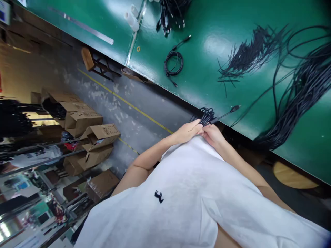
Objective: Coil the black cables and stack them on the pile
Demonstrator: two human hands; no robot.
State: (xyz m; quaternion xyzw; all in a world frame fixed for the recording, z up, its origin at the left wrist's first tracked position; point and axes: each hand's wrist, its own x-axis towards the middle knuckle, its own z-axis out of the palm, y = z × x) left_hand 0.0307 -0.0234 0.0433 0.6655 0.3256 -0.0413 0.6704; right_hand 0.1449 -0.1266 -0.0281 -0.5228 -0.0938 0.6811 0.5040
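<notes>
At the table's front edge, close to my shirt, both hands are closed on a coiled black cable [207, 115]. My left hand [190, 131] pinches the coil from the left side. From the right, my right hand [213, 133] grips it, its fingertips close to the left ones. One cable end with a plug [235, 108] sticks out over the green table. Fingers hide the lower part of the coil. Beyond the hands, another black cable [173, 63] lies coiled on the table. A pile of thin black ties or short wires [250, 51] lies farther right.
A long bundle of black cables [302, 93] hangs over the edge of the green table [207, 86] at right. More cables [172, 13] lie at the back, near white rolls [131, 21] and a metal ruler [88, 29]. Cardboard boxes [99, 136] and stools [89, 60] stand below.
</notes>
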